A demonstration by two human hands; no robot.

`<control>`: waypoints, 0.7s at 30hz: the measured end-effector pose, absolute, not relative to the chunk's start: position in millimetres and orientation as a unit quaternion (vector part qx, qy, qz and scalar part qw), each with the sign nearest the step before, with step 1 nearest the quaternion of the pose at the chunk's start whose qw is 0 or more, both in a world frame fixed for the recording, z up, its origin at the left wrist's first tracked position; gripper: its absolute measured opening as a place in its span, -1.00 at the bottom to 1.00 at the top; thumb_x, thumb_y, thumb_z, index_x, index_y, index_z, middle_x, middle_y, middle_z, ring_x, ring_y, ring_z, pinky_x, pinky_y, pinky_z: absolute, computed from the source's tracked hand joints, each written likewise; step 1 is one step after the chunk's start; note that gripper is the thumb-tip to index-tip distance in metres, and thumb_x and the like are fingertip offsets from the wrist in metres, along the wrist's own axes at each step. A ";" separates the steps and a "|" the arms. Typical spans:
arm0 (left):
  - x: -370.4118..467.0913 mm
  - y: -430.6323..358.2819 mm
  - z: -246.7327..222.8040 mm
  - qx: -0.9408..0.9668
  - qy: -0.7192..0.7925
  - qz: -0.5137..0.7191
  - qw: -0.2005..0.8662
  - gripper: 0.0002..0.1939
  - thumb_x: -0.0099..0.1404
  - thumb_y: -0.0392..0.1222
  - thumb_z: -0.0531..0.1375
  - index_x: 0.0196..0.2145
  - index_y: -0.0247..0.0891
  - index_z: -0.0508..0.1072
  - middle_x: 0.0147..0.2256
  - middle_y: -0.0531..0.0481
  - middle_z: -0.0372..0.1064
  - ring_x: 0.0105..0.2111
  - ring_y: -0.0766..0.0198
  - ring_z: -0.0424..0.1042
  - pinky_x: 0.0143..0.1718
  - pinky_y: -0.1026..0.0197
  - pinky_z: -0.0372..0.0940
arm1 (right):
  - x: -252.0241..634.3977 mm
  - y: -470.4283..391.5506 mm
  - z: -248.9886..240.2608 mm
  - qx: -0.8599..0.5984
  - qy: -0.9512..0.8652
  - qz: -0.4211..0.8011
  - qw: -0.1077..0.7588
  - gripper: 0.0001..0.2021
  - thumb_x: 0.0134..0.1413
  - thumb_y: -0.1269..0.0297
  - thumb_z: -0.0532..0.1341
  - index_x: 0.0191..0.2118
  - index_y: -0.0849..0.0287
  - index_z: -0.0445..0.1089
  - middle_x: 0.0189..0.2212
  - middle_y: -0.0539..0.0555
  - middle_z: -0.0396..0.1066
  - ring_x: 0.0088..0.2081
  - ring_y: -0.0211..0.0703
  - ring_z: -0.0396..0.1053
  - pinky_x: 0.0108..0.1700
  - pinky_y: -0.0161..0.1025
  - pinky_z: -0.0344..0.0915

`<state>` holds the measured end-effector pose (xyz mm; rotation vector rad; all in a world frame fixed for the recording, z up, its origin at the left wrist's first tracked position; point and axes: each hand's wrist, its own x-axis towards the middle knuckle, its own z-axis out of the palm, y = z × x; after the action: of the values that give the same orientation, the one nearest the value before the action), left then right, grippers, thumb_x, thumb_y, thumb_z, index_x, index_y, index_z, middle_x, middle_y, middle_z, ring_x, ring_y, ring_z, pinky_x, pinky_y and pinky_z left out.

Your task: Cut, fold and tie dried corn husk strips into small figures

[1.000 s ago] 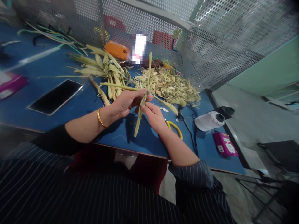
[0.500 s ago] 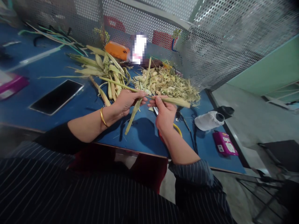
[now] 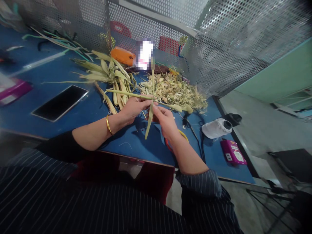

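Long pale-green leaf strips point(image 3: 149, 122) cross between my hands above the blue table point(image 3: 117, 136). My left hand point(image 3: 135, 109), with a gold bangle at its wrist, pinches them at the crossing from the left. My right hand point(image 3: 166, 120) touches the same crossing, its thumb and fingers pressed on the strips. One strip stands nearly upright, its lower end hanging between the hands; another stretches out to both sides. Behind the right hand spreads a heap of shredded dry leaves point(image 3: 175, 92). A bundle of longer husks point(image 3: 119, 81) lies behind the left hand.
A black phone point(image 3: 60, 102) lies at the left. At the right are a white thread cone point(image 3: 214, 128) and a purple packet point(image 3: 232, 152). Scissors with red and yellow handles point(image 3: 168, 144) lie partly under my right forearm. A perforated metal screen point(image 3: 156, 22) stands behind the table.
My right hand has moved left, from the strip's right part to the crossing. The hanging strip has swung from slanted to more upright.
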<state>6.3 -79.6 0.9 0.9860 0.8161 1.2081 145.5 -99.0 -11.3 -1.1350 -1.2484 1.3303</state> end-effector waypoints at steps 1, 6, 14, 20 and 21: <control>7.5 -80.5 1.0 0.444 0.353 0.526 0.634 -0.82 0.11 -0.32 0.30 -0.26 -0.34 0.57 -0.35 -0.08 0.56 -0.39 0.33 0.49 -0.26 0.24 0.41 | 144.9 -99.5 -12.2 -0.462 -0.519 0.541 0.474 -0.62 -0.11 -0.10 0.33 -0.46 0.15 0.38 -0.56 -0.05 0.41 -0.60 -0.32 0.32 -0.46 -0.28 0.31; 2.9 -75.8 3.9 0.446 0.346 0.501 0.656 -0.68 0.14 -0.35 0.28 -0.11 -0.28 0.54 -0.24 -0.10 0.57 -0.31 0.28 0.56 -0.24 0.27 0.42 | 153.3 -97.0 -11.3 -0.471 -0.535 0.429 0.556 -0.70 0.09 -0.01 0.21 -0.45 0.13 0.37 -0.65 -0.14 0.20 -0.71 -0.41 0.04 -0.63 -0.32 -0.04; -29.6 -59.3 19.2 0.403 0.346 0.419 0.737 -0.66 0.22 -0.05 0.26 -0.17 -0.36 0.56 -0.23 -0.19 0.57 -0.43 0.25 0.54 -0.48 0.30 0.41 | 168.7 -95.7 -1.0 -0.516 -0.616 0.243 0.543 -0.70 0.20 0.02 0.12 -0.41 0.10 0.37 -0.62 -0.10 0.16 -0.57 -0.32 0.07 -0.46 -0.28 0.03; -27.6 -67.9 17.3 0.543 0.318 0.353 0.692 -0.41 0.11 -0.22 0.37 0.11 -0.24 0.41 -0.18 -0.17 0.55 -0.37 0.23 0.56 -0.43 0.28 0.41 | 171.4 -95.8 2.3 -0.517 -0.686 0.158 0.487 -0.73 0.24 0.14 0.08 -0.42 0.14 0.37 -0.64 -0.10 0.13 -0.55 -0.31 0.08 -0.42 -0.28 0.03; -25.7 -68.1 14.8 0.549 0.313 0.352 0.691 -0.39 0.10 -0.24 0.37 0.13 -0.23 0.39 -0.17 -0.18 0.55 -0.37 0.23 0.56 -0.42 0.27 0.41 | 171.8 -95.8 2.9 -0.512 -0.695 0.155 0.480 -0.73 0.24 0.15 0.08 -0.41 0.15 0.37 -0.63 -0.10 0.14 -0.54 -0.31 0.09 -0.41 -0.29 0.03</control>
<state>-25.7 -68.1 14.8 1.2268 0.6990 0.7873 171.8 -95.8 2.9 -1.2493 -1.6950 0.3788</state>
